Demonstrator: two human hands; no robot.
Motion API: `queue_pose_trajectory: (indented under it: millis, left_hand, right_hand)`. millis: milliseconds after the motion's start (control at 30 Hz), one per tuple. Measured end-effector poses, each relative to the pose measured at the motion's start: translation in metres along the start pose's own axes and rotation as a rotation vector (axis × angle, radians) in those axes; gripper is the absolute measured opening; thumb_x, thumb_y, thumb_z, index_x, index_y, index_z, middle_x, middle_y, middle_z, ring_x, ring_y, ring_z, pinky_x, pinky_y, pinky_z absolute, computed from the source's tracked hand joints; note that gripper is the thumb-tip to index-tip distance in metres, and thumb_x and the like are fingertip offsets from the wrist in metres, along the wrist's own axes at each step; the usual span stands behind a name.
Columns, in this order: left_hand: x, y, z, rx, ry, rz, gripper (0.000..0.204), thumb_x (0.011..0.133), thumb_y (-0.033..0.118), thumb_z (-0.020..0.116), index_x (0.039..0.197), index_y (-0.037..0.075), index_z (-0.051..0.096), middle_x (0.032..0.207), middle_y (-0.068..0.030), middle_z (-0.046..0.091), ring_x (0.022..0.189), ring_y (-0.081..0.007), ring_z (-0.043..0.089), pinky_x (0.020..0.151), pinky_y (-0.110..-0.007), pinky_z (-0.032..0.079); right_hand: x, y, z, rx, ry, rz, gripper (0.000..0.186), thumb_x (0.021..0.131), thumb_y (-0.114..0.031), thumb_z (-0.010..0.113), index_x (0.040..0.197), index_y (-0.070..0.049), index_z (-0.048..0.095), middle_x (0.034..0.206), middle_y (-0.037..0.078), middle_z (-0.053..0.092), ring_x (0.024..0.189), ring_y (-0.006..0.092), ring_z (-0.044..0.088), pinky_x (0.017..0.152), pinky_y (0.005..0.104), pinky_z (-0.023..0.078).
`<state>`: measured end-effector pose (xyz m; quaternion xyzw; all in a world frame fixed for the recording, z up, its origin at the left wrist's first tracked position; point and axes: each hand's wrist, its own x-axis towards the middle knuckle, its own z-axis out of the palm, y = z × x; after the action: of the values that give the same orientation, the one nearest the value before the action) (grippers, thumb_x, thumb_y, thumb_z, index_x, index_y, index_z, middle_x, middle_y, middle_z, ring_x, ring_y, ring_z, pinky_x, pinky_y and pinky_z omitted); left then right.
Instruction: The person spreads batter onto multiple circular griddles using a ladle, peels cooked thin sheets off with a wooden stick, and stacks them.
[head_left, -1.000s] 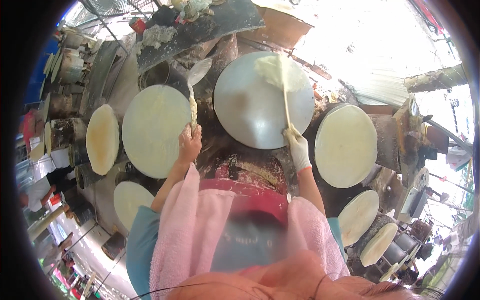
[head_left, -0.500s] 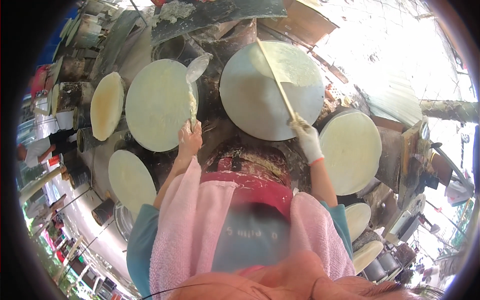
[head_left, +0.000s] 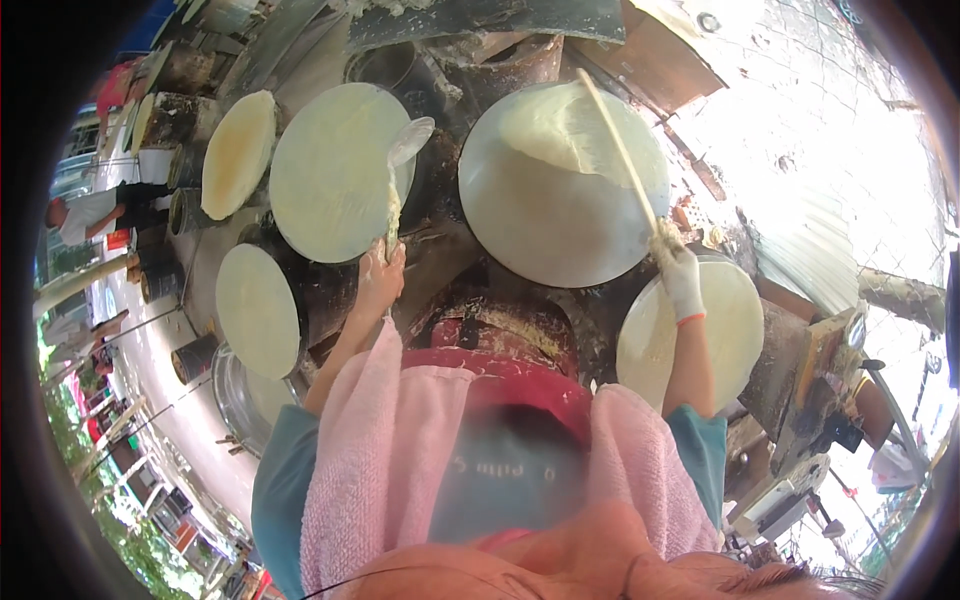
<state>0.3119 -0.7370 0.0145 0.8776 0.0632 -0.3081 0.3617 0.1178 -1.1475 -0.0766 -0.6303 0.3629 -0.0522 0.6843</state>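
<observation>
In my left hand (head_left: 380, 278) is a batter-coated ladle (head_left: 411, 141), its bowl upward, overlapping the right edge of a round griddle with a pale crepe (head_left: 330, 170). Whether the two touch, I cannot tell. My right hand (head_left: 683, 282), in a stained white glove, grips a long thin wooden stick (head_left: 622, 150). That stick slants up and left across the right part of a large round grey griddle (head_left: 530, 235) in front of me. Wet pale batter (head_left: 560, 135) covers the griddle's far part; its near part is bare metal.
My right forearm passes over another crepe-covered griddle (head_left: 740, 320). Further left are a browned crepe (head_left: 240, 155) and a pale one (head_left: 258, 310) on round plates. A dark drum (head_left: 500, 70) and a cardboard sheet (head_left: 665, 55) lie beyond. Someone stands at far left (head_left: 85, 220).
The stick has swept to the right over the batter with my right hand, which is now over the right griddle. My left hand still holds the ladle. The whole view has shifted slightly.
</observation>
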Motion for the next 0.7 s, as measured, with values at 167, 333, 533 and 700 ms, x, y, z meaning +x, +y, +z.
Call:
queue_pose_trajectory:
  millis: [167, 333, 533, 700]
  left_hand:
    - [0.026, -0.091, 0.004, 0.754, 0.228, 0.660, 0.024, 0.083, 0.012, 0.057, 0.102, -0.002, 0.061, 0.101, -0.0266, 0.056, 0.094, -0.0391, 0.053, 0.078, -0.045, 0.042]
    - [0.035, -0.116, 0.003, 0.923, 0.484, 1.045, 0.023, 0.082, 0.011, 0.058, 0.101, 0.000, 0.062, 0.101, -0.0259, 0.056, 0.092, -0.0387, 0.053, 0.076, -0.044, 0.043]
    - [0.078, -0.081, 0.010, 0.978, 0.497, 1.077, 0.015, 0.088, 0.014, 0.053, 0.089, 0.000, 0.058, 0.090, -0.0220, 0.058, 0.077, -0.0368, 0.057, 0.063, -0.046, 0.045]
    - [0.115, -0.034, 0.040, 0.698, 0.431, 0.854, 0.020, 0.088, 0.018, 0.054, 0.092, -0.001, 0.054, 0.073, -0.0220, 0.058, 0.065, -0.0370, 0.058, 0.056, -0.047, 0.045]
  right_hand:
    - [-0.006, -0.026, 0.033, -0.116, -0.333, 0.364, 0.034, 0.088, -0.016, 0.063, 0.120, -0.007, 0.060, 0.075, -0.008, 0.055, 0.055, 0.0000, 0.039, 0.047, 0.0168, 0.032]
    - [0.008, -0.019, 0.003, -0.123, -0.219, 0.062, 0.034, 0.087, -0.012, 0.062, 0.120, -0.006, 0.060, 0.090, 0.000, 0.063, 0.076, 0.0071, 0.056, 0.070, 0.0226, 0.047]
    - [0.021, -0.053, 0.017, -0.396, -0.503, 0.306, 0.033, 0.089, -0.013, 0.061, 0.121, -0.008, 0.059, 0.075, -0.007, 0.058, 0.052, -0.0008, 0.038, 0.044, 0.0160, 0.031]
    - [0.016, -0.025, -0.023, -0.178, -0.471, 0.130, 0.044, 0.086, -0.011, 0.063, 0.126, 0.004, 0.051, 0.118, 0.010, 0.059, 0.098, 0.0095, 0.058, 0.087, 0.0232, 0.047]
